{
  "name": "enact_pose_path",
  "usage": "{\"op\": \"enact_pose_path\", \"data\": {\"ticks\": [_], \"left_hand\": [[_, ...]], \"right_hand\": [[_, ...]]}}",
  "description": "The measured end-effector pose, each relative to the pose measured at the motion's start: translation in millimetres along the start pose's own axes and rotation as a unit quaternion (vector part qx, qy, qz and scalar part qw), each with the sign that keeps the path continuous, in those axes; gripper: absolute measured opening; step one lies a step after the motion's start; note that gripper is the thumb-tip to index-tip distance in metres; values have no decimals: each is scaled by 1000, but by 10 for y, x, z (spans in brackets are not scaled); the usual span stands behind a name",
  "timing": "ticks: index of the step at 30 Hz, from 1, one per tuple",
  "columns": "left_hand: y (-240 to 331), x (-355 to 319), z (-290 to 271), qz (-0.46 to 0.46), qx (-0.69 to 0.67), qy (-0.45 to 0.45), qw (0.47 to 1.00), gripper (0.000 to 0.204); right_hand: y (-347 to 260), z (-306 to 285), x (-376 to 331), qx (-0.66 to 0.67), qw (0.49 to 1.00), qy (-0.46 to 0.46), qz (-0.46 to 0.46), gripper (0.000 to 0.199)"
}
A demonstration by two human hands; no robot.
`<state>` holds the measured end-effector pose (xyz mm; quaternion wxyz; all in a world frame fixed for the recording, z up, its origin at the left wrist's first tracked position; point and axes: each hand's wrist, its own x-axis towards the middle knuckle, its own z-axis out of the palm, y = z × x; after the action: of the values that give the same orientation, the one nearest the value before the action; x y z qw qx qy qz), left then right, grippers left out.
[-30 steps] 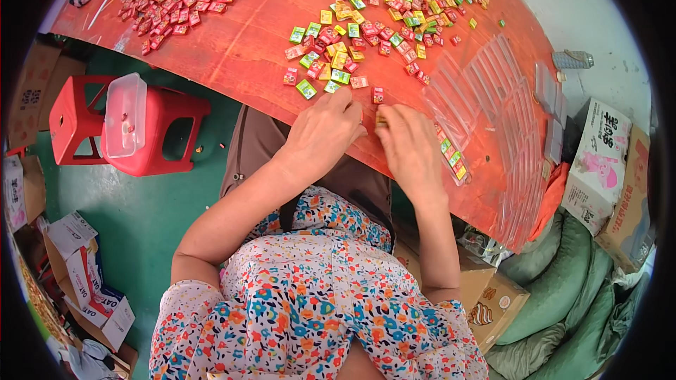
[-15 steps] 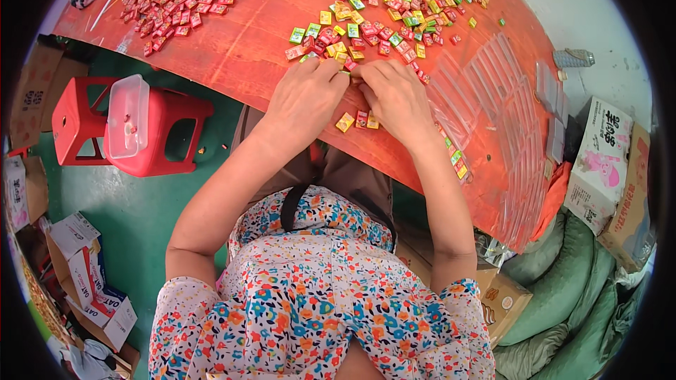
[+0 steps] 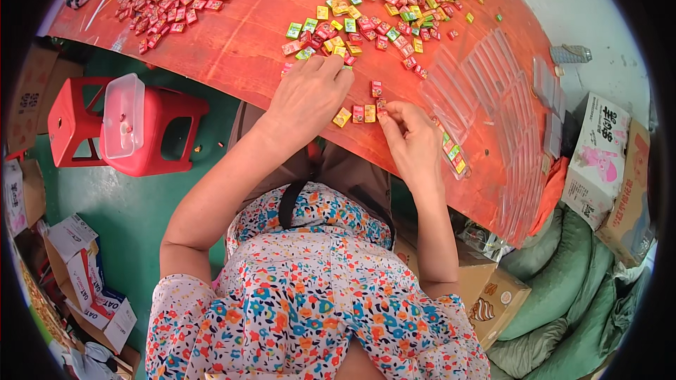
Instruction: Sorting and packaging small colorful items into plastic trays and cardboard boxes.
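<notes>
The left hand [image 3: 310,91] is over the near edge of the mixed pile [image 3: 405,10], fingers bent down onto the small boxes there; whether it holds one I cannot tell, as the knuckles hide the fingertips. The right hand [image 3: 414,142], to its right and nearer, has thumb and forefinger drawn close on a red box [image 3: 381,105]. Just left of that lie a yellow box, a second red one and another yellow one [image 3: 341,117], near the table's near edge. One more red box [image 3: 376,89] lies just beyond. Right of the right hand is a part-hidden strip [image 3: 454,151] of coloured boxes. Clear trays [image 3: 517,148] spread farther right; a red pile [image 3: 172,0] lies far left on the table [image 3: 243,49].
</notes>
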<state>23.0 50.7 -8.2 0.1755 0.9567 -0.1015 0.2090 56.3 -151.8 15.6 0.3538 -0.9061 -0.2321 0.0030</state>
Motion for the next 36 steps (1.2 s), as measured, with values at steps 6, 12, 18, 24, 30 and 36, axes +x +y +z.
{"op": "enact_pose_path", "data": {"ticks": [6,12,18,24,30,36], "left_hand": [[0,-39,9,-17,15,1,1000,19],[112,-192,-206,-98,-116,12,988,15],[232,-336,-192,-209,-163,-16,964,10],[164,-252,-222,-189,-91,-78,975,17],[88,-221,-268,-155,-87,-80,981,16],[-48,-373,-454,-35,-153,-47,987,35]], "right_hand": [[-22,-42,165,-6,999,-5,49,16],[95,63,90,76,993,-14,85,16],[79,-26,97,-36,999,-35,3,16],[221,-144,102,-66,973,-80,-207,31],[100,-54,86,-75,970,-88,-214,39],[107,-14,153,-88,962,-100,-237,38]]}}
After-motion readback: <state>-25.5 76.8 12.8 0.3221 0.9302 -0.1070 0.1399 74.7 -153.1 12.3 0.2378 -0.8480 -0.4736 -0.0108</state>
